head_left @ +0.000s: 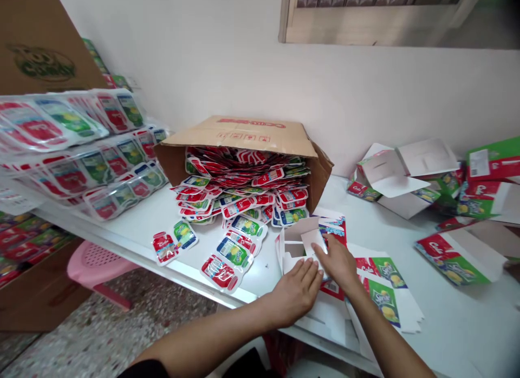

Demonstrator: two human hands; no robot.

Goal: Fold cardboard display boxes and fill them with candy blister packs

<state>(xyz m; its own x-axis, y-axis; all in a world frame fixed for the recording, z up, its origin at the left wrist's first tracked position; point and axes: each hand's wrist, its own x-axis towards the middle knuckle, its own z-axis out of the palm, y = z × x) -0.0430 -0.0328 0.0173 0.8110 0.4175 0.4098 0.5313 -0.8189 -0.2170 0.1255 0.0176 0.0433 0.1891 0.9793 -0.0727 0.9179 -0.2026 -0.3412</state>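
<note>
My left hand (296,291) lies flat, fingers stretched out, on a stack of flat unfolded paper cartons (382,297) at the front edge of the white table (138,226). My right hand (338,260) rests just beside it, its fingers pinching a white flap of the top carton (311,234), which is partly folded up. Beyond the hands, a brown cardboard box (244,134) lies on its side, spilling red, green and blue blister packs (244,196) onto the table.
Loose blister packs (174,240) lie left of my hands. Racks of blister packs (73,150) fill the left. Folded and half-folded cartons (459,256) sit at the right against the wall. A pink plastic stool (95,267) stands below the table.
</note>
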